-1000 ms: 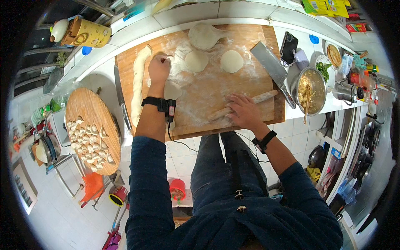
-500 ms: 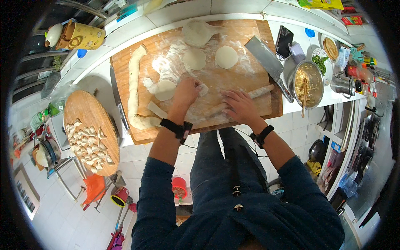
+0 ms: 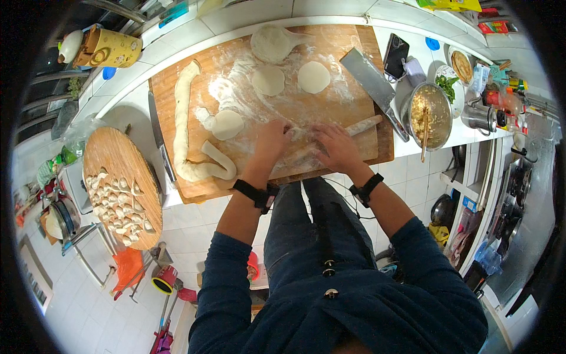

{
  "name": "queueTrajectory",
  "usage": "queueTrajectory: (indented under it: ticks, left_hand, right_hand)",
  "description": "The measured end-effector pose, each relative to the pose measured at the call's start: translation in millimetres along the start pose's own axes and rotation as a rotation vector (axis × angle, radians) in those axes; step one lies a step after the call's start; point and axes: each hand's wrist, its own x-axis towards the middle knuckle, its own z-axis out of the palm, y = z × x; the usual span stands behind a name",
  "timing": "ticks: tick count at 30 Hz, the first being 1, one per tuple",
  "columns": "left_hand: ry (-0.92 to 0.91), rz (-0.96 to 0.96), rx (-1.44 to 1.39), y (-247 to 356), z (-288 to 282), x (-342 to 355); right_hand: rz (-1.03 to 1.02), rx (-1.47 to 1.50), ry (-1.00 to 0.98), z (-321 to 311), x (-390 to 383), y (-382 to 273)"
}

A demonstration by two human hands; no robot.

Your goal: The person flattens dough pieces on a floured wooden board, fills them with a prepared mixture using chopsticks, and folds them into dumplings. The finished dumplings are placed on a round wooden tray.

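My left hand [image 3: 273, 143] is closed, knuckles up, on the floured wooden board; a whitish bit of dough [image 3: 298, 130] shows at its fingertips, mostly hidden. My right hand [image 3: 338, 144] lies over a slim wooden rolling pin [image 3: 364, 125], its fingers reaching toward the left hand. A round dough wrapper [image 3: 227, 124] lies left of my left hand. Two more, a middle wrapper [image 3: 268, 80] and a right wrapper [image 3: 313, 77], lie farther back. Behind them is a larger flat sheet of dough [image 3: 271, 43]. A long bent dough rope [image 3: 183, 118] runs along the board's left side.
A cleaver [image 3: 371, 76] lies on the board's right, beside a metal bowl of filling [image 3: 439, 115] with chopsticks. A long knife [image 3: 158, 133] lies at the left edge. Farther left, a round wooden board [image 3: 127, 156] bears many small dumplings. A phone [image 3: 396, 54] lies back right.
My left hand has moved right and slightly nearer me, closer to my right hand, uncovering the dough rope's near end. My right hand's fingers are drawn in more. The whole view has shifted slightly.
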Motion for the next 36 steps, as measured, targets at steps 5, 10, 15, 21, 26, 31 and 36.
queueTrajectory:
  ticks: [5,10,15,21,26,31,36]
  left_hand:
    - [-0.054,-0.012,-0.017,3.5,10.3,2.3]
    - [0.136,0.081,-0.036,-1.9,13.2,9.4]
    - [0.135,0.047,-0.026,-6.0,10.7,0.9]
    - [0.032,0.018,0.082,2.4,11.4,10.0]
    - [0.077,0.021,-0.038,-0.1,6.5,7.4]
    - [-0.045,-0.029,0.116,6.6,11.8,6.4]
    - [0.203,0.131,-0.015,1.6,11.7,9.6]
  right_hand:
    - [0.036,-0.211,0.292,10.2,48.7,-6.6]
    - [0.027,-0.293,0.358,0.7,52.8,-19.8]
    - [0.137,-0.202,0.167,-5.2,24.4,-29.3]
    - [0.02,-0.344,0.407,0.3,63.8,-18.8]
    - [0.111,-0.242,0.256,-0.3,31.7,-27.5]
    - [0.08,-0.322,0.315,0.2,50.0,-24.4]
    - [0.173,-0.226,0.196,6.9,29.9,-27.4]
